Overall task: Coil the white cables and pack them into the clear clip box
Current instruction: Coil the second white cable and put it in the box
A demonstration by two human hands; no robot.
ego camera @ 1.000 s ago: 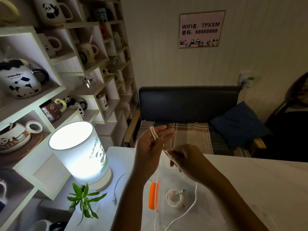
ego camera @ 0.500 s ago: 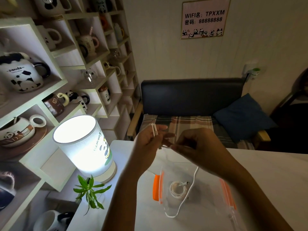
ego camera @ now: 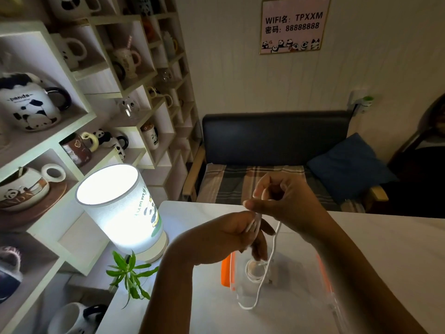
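White cable (ego camera: 269,268), head view: loops wound over the fingers (ego camera: 261,239) of the left hand (ego camera: 228,237), a few strands crossing them near the tips. Left fingers extended and held close together, pointing down toward the box. Right hand (ego camera: 286,203) just above and touching the left, its thumb and forefinger pinching the cable at the top of the loops; other fingers curled in. From the pinch the free length hangs down, slack, and ends in a curve lying inside the clear clip box (ego camera: 320,285).

Box sits open on the white bench (ego camera: 385,249), orange clips on left and right sides. A second cable, already coiled (ego camera: 255,271), lies on the box floor under the left fingertips.

Lit lamp (ego camera: 120,208) and small green plant (ego camera: 130,273) at the bench's left edge. Mug shelves (ego camera: 79,97) behind them.
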